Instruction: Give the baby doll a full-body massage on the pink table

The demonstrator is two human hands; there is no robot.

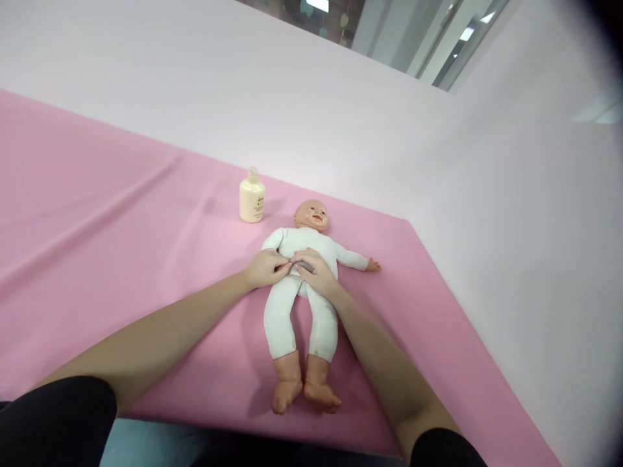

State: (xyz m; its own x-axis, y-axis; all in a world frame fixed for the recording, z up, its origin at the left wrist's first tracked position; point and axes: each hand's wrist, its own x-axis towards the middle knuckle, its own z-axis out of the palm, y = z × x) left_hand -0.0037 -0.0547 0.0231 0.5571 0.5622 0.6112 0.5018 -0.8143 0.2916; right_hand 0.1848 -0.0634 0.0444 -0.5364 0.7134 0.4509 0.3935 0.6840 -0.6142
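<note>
We see a baby doll [304, 285] lying on its back on a pink cloth [121, 227] that covers the table, its head toward the far side and its bare feet toward the near edge. It wears a white bodysuit, with one arm stretched out to the right and the legs lying straight, side by side.

Both of our hands rest on the doll's belly, meeting at its middle. Our left hand [264, 268] comes in from the left, fingers curled loosely and pressed down on the white fabric; our right hand [314, 269] comes in from the right, fingers bent and lying flatter over the waist. The fingertips of the two hands touch or nearly touch each other. We cannot tell whether either hand pinches the fabric or only presses on it.

Just beyond the doll's head, to the far left of it, a cream-coloured pump bottle [252, 198] stands upright on the cloth, apart from the doll. A pale wall [341, 110] rises behind the table and runs along its right side. Black sleeves [58, 421] show at the near edge.
</note>
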